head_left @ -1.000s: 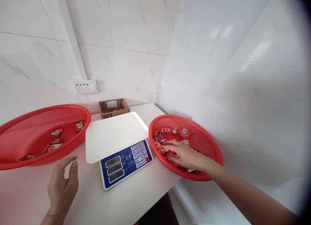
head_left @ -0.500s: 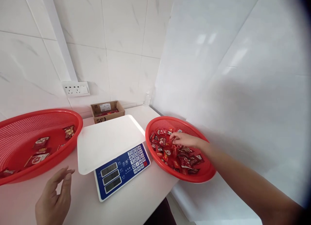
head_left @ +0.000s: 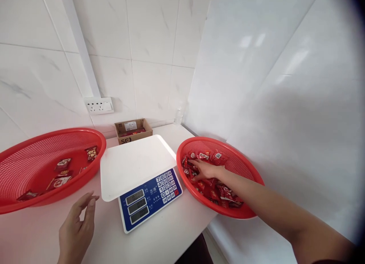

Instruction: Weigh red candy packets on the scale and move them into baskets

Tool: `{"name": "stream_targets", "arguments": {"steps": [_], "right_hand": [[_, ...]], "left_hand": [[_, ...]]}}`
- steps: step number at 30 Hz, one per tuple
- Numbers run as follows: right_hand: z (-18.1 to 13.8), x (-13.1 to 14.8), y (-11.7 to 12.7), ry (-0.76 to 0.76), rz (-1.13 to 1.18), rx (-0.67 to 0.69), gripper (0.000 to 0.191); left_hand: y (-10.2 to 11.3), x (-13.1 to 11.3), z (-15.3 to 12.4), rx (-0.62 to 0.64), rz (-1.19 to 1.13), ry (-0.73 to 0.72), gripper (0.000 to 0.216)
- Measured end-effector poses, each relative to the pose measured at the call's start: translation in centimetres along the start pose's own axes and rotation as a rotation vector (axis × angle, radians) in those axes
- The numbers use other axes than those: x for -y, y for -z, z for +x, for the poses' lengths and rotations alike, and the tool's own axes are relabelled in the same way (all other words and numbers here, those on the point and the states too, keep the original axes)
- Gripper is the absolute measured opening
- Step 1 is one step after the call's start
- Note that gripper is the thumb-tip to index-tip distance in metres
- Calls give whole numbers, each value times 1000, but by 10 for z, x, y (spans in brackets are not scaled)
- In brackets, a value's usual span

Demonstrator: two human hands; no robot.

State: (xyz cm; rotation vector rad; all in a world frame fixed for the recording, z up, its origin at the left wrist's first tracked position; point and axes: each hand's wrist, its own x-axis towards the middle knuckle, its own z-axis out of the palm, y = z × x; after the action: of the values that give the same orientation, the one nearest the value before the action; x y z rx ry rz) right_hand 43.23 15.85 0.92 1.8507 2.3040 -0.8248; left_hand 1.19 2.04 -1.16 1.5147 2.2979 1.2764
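My right hand (head_left: 204,170) reaches into the red basket (head_left: 247,167) on the right and lies on a heap of small red snack packets (head_left: 219,190); its fingers are curled down among them, and I cannot see if they hold one. My left hand (head_left: 76,228) hovers over the white counter (head_left: 176,233) in front of the left red basket (head_left: 17,153), fingers apart and holding nothing. A white and blue electronic scale (head_left: 138,180) stands between the baskets with a bare platter. The left basket holds several packets (head_left: 61,172).
A small open cardboard box (head_left: 133,130) stands against the back wall behind the scale, with a small clear bottle (head_left: 178,115) to its right in the corner. A wall socket (head_left: 98,105) sits above the left basket. The counter's edge runs under the right basket.
My right hand has shifted among the packets in the right basket, first toward the back, now flat on the left part of the heap. My left hand stayed hovering over the counter.
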Motion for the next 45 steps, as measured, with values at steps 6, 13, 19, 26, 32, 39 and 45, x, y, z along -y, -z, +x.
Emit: {"name": "stream_targets", "arguments": {"steps": [6, 13, 19, 26, 32, 39, 45], "right_hand": [[-10, -10, 12, 1, 155, -230, 27], [-23, 4, 55, -90, 331, -426, 17], [-17, 86, 72, 125, 691, -416, 27], [19, 174, 44, 406, 401, -182, 29], [29, 200, 41, 411, 482, -173, 37], [36, 201, 33, 390, 761, -88, 40], [39, 186, 25, 359, 612, -158, 49]], "left_hand": [[-1, 1, -2, 2, -28, -20, 43], [-2, 4, -3, -39, -65, -69, 38], [-4, 4, -4, -63, -141, -147, 36], [-2, 2, -5, -25, -211, -153, 33], [0, 4, -6, -11, -240, -116, 34], [5, 6, 2, -88, -250, -127, 46], [19, 20, 21, 16, -221, 98, 72]]}}
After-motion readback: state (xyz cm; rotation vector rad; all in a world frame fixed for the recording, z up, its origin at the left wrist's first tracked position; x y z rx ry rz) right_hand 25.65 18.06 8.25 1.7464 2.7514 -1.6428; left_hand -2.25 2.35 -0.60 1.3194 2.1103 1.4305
